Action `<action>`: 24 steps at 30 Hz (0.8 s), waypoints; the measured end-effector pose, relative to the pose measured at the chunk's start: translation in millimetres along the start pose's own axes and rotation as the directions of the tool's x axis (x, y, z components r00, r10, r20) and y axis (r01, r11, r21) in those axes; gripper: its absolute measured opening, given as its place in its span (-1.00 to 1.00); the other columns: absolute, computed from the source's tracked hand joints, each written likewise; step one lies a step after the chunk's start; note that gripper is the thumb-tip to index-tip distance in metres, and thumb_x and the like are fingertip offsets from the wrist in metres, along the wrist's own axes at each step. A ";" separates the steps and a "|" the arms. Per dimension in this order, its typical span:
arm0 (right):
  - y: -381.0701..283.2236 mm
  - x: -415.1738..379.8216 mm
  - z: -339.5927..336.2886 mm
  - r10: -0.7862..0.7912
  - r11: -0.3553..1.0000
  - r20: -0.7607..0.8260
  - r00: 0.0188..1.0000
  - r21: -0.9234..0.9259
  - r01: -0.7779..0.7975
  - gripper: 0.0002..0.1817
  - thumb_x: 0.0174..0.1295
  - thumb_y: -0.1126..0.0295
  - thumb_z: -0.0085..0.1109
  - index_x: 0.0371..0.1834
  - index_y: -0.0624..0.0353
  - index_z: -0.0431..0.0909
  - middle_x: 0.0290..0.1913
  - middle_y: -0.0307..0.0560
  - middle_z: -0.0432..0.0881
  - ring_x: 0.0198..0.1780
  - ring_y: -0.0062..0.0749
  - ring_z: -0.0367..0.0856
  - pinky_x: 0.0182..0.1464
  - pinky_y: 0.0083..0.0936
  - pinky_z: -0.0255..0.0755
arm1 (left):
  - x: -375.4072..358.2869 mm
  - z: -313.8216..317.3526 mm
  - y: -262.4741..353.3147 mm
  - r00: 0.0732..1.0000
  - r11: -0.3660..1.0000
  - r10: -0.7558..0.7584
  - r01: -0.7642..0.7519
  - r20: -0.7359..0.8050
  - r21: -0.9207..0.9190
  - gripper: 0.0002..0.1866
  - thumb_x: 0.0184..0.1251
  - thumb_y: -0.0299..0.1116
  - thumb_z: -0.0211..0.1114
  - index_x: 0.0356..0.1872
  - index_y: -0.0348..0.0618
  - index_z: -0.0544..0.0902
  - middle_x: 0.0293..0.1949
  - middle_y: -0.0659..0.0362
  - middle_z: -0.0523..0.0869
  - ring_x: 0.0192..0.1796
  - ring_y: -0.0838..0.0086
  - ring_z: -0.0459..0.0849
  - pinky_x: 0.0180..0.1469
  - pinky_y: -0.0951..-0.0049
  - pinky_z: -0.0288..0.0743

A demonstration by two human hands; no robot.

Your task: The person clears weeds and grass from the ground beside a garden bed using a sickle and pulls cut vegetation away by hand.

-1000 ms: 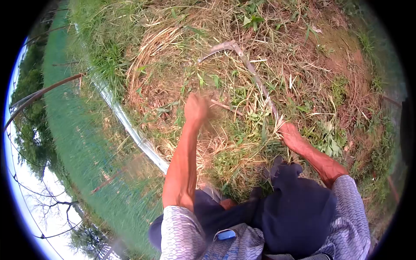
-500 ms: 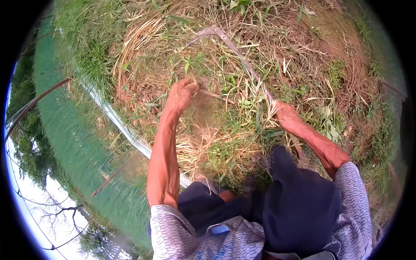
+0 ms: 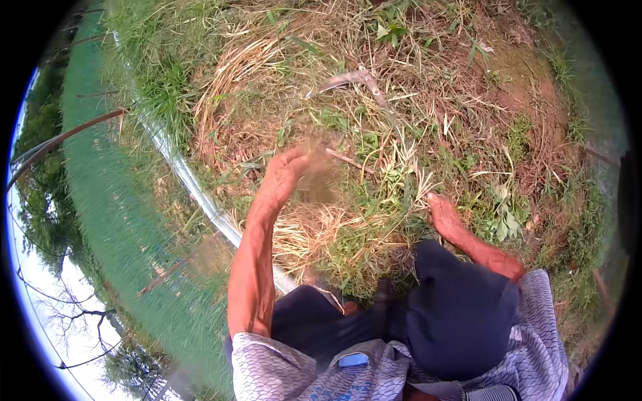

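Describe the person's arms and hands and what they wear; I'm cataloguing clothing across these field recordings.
Both forearms are bare. The left hand and right hand wear no gloves, and no rings or watch can be made out. Short sleeves end near the elbows: the left sleeve and right sleeve are pale grey-lilac fabric with a dark scale-like net pattern. The shirt front shows blue printing, unreadable.

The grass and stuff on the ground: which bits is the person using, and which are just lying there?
In use:
left hand in the loose cut grass
right hand at the sickle handle

Lying about:
white pipe
green netting
bare soil
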State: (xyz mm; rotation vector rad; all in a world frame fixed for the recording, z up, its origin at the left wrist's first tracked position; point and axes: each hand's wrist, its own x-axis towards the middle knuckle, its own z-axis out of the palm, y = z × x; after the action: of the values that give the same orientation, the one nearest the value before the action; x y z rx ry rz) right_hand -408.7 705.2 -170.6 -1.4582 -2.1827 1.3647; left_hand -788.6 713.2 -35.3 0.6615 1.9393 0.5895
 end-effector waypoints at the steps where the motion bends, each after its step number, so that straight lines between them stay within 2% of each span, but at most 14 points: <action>1: -8.9 16.7 -13.6 0.230 0.963 0.188 0.955 0.097 -0.251 -0.35 0.45 -0.18 -0.41 -0.33 0.25 0.39 -0.58 -0.15 0.24 -0.55 -0.44 0.29 -0.50 -0.35 0.25 | -9.5 -17.4 0.4 0.987 0.988 -0.027 0.003 0.155 0.152 -0.65 0.35 -0.17 0.17 -0.14 -0.32 0.62 -0.29 0.21 0.63 -0.21 0.48 0.49 -0.09 0.43 0.36; 2: -15.6 23.7 -26.2 0.422 0.850 0.407 0.810 0.133 -0.510 -0.34 0.43 -0.21 -0.38 -0.31 0.24 0.40 -0.55 -0.18 0.26 -0.54 -0.47 0.29 -0.51 -0.37 0.23 | -16.9 -25.7 -4.8 0.948 0.953 -0.102 0.007 0.302 0.302 -0.65 0.36 -0.17 0.17 -0.16 -0.34 0.61 -0.31 0.22 0.62 -0.24 0.48 0.49 -0.12 0.43 0.37; 3: -46.7 31.3 -40.6 0.487 0.722 0.423 0.764 0.297 -0.625 -0.36 0.38 -0.26 -0.28 -0.31 0.19 0.39 -0.53 -0.23 0.28 -0.53 -0.56 0.28 -0.55 -0.45 0.23 | -23.7 -26.4 -14.5 0.945 0.952 -0.129 0.034 0.300 0.303 -0.65 0.36 -0.17 0.17 -0.16 -0.34 0.61 -0.31 0.22 0.62 -0.24 0.48 0.49 -0.12 0.43 0.37; 4: -40.6 34.1 -27.1 0.481 0.672 0.333 0.811 0.454 -0.585 -0.38 0.34 -0.29 -0.17 -0.35 0.14 0.37 -0.57 -0.30 0.27 -0.56 -0.62 0.27 -0.59 -0.54 0.22 | -29.5 -23.5 -26.3 0.947 0.941 -0.163 0.065 0.275 0.333 -0.64 0.38 -0.16 0.16 -0.17 -0.34 0.60 -0.33 0.23 0.61 -0.27 0.49 0.48 -0.15 0.43 0.37; 6: -42.8 40.3 -36.6 0.543 0.674 0.230 0.808 0.454 -0.582 -0.41 0.32 -0.28 -0.10 -0.37 0.11 0.36 -0.60 -0.35 0.25 -0.58 -0.66 0.26 -0.60 -0.62 0.20 | -27.8 -15.3 -50.0 0.954 0.931 -0.169 0.071 0.248 0.359 -0.64 0.39 -0.15 0.15 -0.18 -0.34 0.60 -0.36 0.24 0.60 -0.30 0.49 0.48 -0.19 0.42 0.38; 10: -36.7 70.5 -38.8 0.574 0.609 0.137 0.808 0.589 -0.532 -0.40 0.38 -0.23 -0.22 -0.35 0.14 0.41 -0.57 -0.30 0.30 -0.60 -0.57 0.26 -0.62 -0.55 0.10 | -38.8 -2.3 -81.2 0.994 0.979 -0.023 0.000 0.108 0.205 -0.65 0.40 -0.14 0.12 -0.17 -0.30 0.57 -0.44 0.22 0.57 -0.34 0.50 0.45 -0.22 0.38 0.39; 12: -44.3 81.2 -37.0 0.511 0.756 0.007 0.860 0.474 -0.453 -0.40 0.42 -0.20 -0.31 -0.34 0.16 0.42 -0.56 -0.27 0.30 -0.60 -0.54 0.26 -0.62 -0.49 0.15 | -34.7 -8.8 -83.2 0.989 0.954 -0.039 -0.006 0.144 0.301 -0.65 0.40 -0.14 0.11 -0.19 -0.29 0.57 -0.45 0.22 0.56 -0.36 0.50 0.44 -0.24 0.40 0.38; 14: -17.0 33.3 -25.1 0.325 0.942 0.165 0.931 0.036 -0.335 -0.32 0.44 -0.22 -0.47 -0.29 0.20 0.43 -0.53 -0.16 0.32 -0.55 -0.44 0.31 -0.58 -0.29 0.28 | -38.0 -20.1 -69.4 0.986 0.947 -0.054 0.000 0.157 0.322 -0.68 0.41 -0.16 0.11 -0.23 -0.29 0.56 -0.48 0.24 0.53 -0.39 0.53 0.42 -0.28 0.43 0.36; 16: -25.3 -3.0 -30.4 0.421 0.879 0.307 0.853 0.093 -0.468 -0.28 0.41 -0.26 -0.45 -0.24 0.24 0.46 -0.53 -0.14 0.31 -0.52 -0.40 0.37 -0.52 -0.39 0.32 | -46.2 -33.5 -57.5 0.959 0.923 -0.093 -0.017 0.268 0.383 -0.71 0.39 -0.25 0.11 -0.18 -0.33 0.58 -0.40 0.04 0.64 -0.31 0.35 0.56 -0.14 0.29 0.42; 18: -27.4 -1.4 -36.6 0.453 0.839 0.340 0.824 0.149 -0.523 -0.29 0.40 -0.27 -0.37 -0.23 0.24 0.46 -0.52 -0.17 0.32 -0.51 -0.46 0.37 -0.50 -0.47 0.30 | -47.9 -43.6 -59.3 0.951 0.935 -0.127 0.020 0.282 0.353 -0.75 0.38 -0.29 0.13 -0.22 -0.33 0.58 -0.47 0.10 0.60 -0.37 0.40 0.53 -0.20 0.33 0.42; 20: -21.5 21.0 -32.9 0.478 0.711 0.352 0.805 0.383 -0.589 -0.34 0.38 -0.27 -0.30 -0.31 0.19 0.42 -0.53 -0.23 0.32 -0.53 -0.52 0.33 -0.52 -0.50 0.27 | -46.6 -52.3 -57.5 0.967 0.925 -0.101 0.005 0.233 0.379 -0.71 0.42 -0.22 0.13 -0.39 -0.25 0.49 -0.56 0.30 0.39 -0.44 0.57 0.33 -0.35 0.44 0.26; 21: -20.4 34.0 -34.8 0.491 0.656 0.379 0.784 0.431 -0.620 -0.38 0.37 -0.28 -0.26 -0.34 0.13 0.38 -0.55 -0.28 0.31 -0.56 -0.57 0.28 -0.53 -0.52 0.28 | -46.1 -50.4 -53.3 0.970 0.898 -0.112 0.007 0.213 0.439 -0.72 0.42 -0.23 0.14 -0.40 -0.25 0.48 -0.56 0.28 0.38 -0.43 0.54 0.34 -0.33 0.41 0.28; 22: -47.4 50.2 -41.3 0.579 0.559 0.368 0.728 0.471 -0.683 -0.40 0.37 -0.27 -0.26 -0.34 0.10 0.36 -0.57 -0.32 0.29 -0.59 -0.58 0.24 -0.55 -0.54 0.25 | -50.9 -44.1 -58.1 0.966 0.898 -0.130 0.019 0.224 0.440 -0.72 0.42 -0.23 0.14 -0.40 -0.25 0.48 -0.56 0.28 0.38 -0.43 0.54 0.34 -0.33 0.41 0.28; 24: -53.8 82.1 -37.9 0.516 0.680 0.166 0.841 0.517 -0.519 -0.40 0.38 -0.26 -0.28 -0.32 0.12 0.35 -0.58 -0.31 0.29 -0.63 -0.60 0.20 -0.65 -0.50 0.22 | -50.2 -31.4 -64.8 0.981 0.905 -0.074 -0.009 0.179 0.425 -0.72 0.42 -0.24 0.14 -0.40 -0.25 0.46 -0.56 0.25 0.38 -0.42 0.52 0.34 -0.31 0.39 0.30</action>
State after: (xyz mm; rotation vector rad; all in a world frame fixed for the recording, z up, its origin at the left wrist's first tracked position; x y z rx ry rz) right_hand -462.0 788.4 -134.2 -1.8724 -1.2038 1.9509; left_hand -810.4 628.2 -32.2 0.9193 1.9035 0.0676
